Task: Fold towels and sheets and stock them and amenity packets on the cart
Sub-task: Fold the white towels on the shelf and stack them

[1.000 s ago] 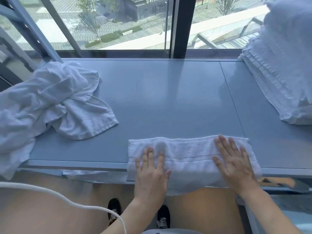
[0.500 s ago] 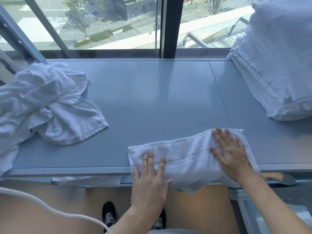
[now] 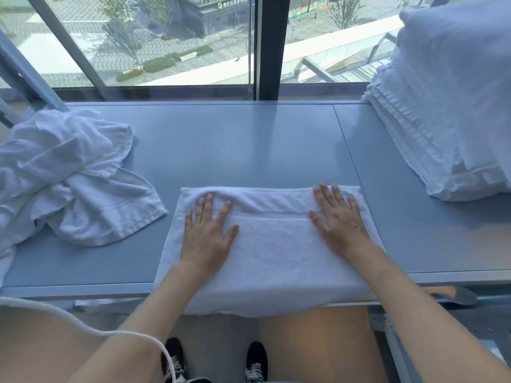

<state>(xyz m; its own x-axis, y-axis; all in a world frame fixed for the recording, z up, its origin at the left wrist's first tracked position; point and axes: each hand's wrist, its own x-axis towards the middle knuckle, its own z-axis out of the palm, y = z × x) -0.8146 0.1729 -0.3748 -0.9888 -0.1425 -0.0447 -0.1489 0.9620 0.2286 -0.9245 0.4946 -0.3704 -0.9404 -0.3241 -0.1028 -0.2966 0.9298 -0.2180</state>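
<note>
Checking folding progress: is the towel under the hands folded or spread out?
Folded: the towel shows a layered edge across its top, with left hand and right hand flat on it.

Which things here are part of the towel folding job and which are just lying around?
In the job: folded towel under the left hand and right hand; crumpled towels; folded stack; table.
Lying about: white cord.

This looks like a hotel linen or housekeeping workroom on an upper floor. A long, smooth grey-blue desk [image 3: 249,150] runs beneath tall dark-framed windows [image 3: 171,40] overlooking a paved plaza and trees far below. A tall stack of folded white towels [image 3: 442,106] fills the upper right of the frame; a crumpled heap of white linen [image 3: 69,172] lies at left.
</note>
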